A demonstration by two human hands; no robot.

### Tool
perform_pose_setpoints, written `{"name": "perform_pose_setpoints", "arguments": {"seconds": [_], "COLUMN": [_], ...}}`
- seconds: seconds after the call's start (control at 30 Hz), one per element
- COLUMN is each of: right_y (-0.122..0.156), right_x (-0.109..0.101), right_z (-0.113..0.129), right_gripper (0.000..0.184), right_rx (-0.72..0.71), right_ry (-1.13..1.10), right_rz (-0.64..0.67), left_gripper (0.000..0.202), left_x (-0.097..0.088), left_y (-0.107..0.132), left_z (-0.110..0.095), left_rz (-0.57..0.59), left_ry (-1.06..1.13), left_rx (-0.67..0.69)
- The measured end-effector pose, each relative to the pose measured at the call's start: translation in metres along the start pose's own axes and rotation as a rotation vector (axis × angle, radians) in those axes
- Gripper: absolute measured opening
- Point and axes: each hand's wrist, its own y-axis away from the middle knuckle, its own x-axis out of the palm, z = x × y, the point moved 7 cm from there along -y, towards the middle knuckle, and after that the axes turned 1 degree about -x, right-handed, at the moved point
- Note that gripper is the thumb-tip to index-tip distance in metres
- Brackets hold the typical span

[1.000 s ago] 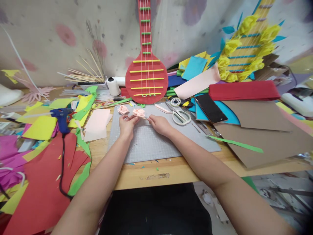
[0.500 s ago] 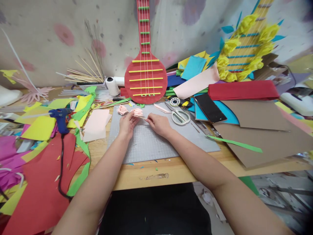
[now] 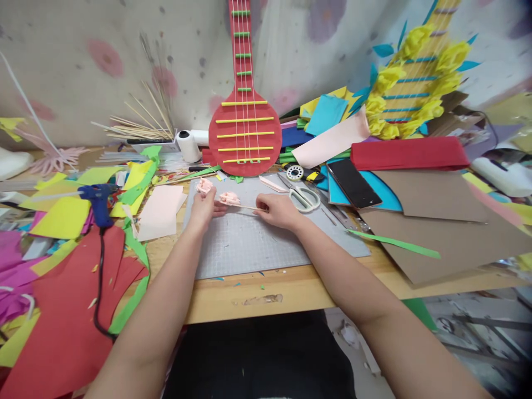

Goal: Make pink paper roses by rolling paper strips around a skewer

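Observation:
On the grey cutting mat (image 3: 249, 249), my right hand (image 3: 277, 211) is closed with its fingertips pinching a thin pale stick (image 3: 247, 207). The stick runs left toward my left hand. A pink paper flower (image 3: 229, 198) sits along it; whether the two are joined I cannot tell. My left hand (image 3: 203, 211) is open near the stick's left end, thumb raised and fingers stretched to the right. Just beyond it is a second pink paper flower (image 3: 204, 185). White-handled scissors (image 3: 305, 199) lie right of my right hand.
A red paper lute-like instrument (image 3: 245, 133) leans at the back. Left are a blue glue gun (image 3: 100, 202), pink paper (image 3: 160, 213) and red paper (image 3: 75, 310). To the right lie a phone (image 3: 354, 183), brown cardboard (image 3: 440, 238) and a green strip (image 3: 394, 244).
My hands have moved apart, the left one leftward off the pink flower and its fingers opening. More of the stick shows between them. The view has shifted slightly.

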Motion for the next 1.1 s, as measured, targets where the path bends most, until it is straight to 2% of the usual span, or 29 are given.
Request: {"name": "perform_pose_setpoints", "arguments": {"seconds": [0.1, 0.17, 0.27, 0.33, 0.43, 0.5, 0.57, 0.77, 0.93, 1.0, 1.1], "right_y": [0.003, 0.004, 0.004, 0.005, 0.005, 0.005, 0.004, 0.001, 0.0, 0.0, -0.001], "right_x": [0.001, 0.001, -0.001, -0.004, -0.008, -0.01, -0.009, -0.006, -0.005, -0.004, -0.005], "right_z": [-0.004, -0.009, -0.016, -0.021, -0.027, -0.032, -0.036, -0.046, -0.05, -0.051, -0.05], "right_gripper": [0.014, 0.015, 0.015, 0.014, 0.012, 0.011, 0.012, 0.015, 0.016, 0.017, 0.016], "right_rx": [-0.024, -0.009, 0.032, 0.055, 0.07, 0.083, 0.112, 0.185, 0.218, 0.23, 0.219], "right_ry": [-0.078, -0.091, -0.076, -0.088, -0.108, -0.115, -0.142, -0.207, -0.254, -0.263, -0.263], "right_rz": [0.12, 0.179, 0.221, 0.245, 0.254, 0.241, 0.222, 0.104, 0.074, 0.073, 0.068], "left_gripper": [0.034, 0.035, 0.039, 0.045, 0.067, 0.083, 0.09, 0.08, 0.078, 0.075, 0.068], "left_x": [-0.025, -0.033, -0.036, -0.027, -0.002, 0.01, 0.017, 0.017, 0.017, 0.02, 0.028], "left_y": [-0.01, -0.015, -0.013, -0.003, 0.014, 0.02, 0.023, 0.018, 0.019, 0.012, -0.003], "left_z": [-0.001, -0.001, -0.012, -0.022, -0.027, -0.022, -0.016, -0.008, -0.035, -0.047, -0.059], "left_rz": [-0.14, -0.165, -0.208, -0.175, 0.029, 0.125, 0.166, 0.179, 0.04, -0.013, -0.029], "left_ry": [-0.242, -0.298, -0.347, -0.394, -0.5, -0.598, -0.675, -0.649, -0.61, -0.604, -0.631], "left_rx": [0.045, 0.085, 0.287, 0.483, 0.669, 0.7, 0.719, 0.675, 0.812, 0.815, 0.811]}}
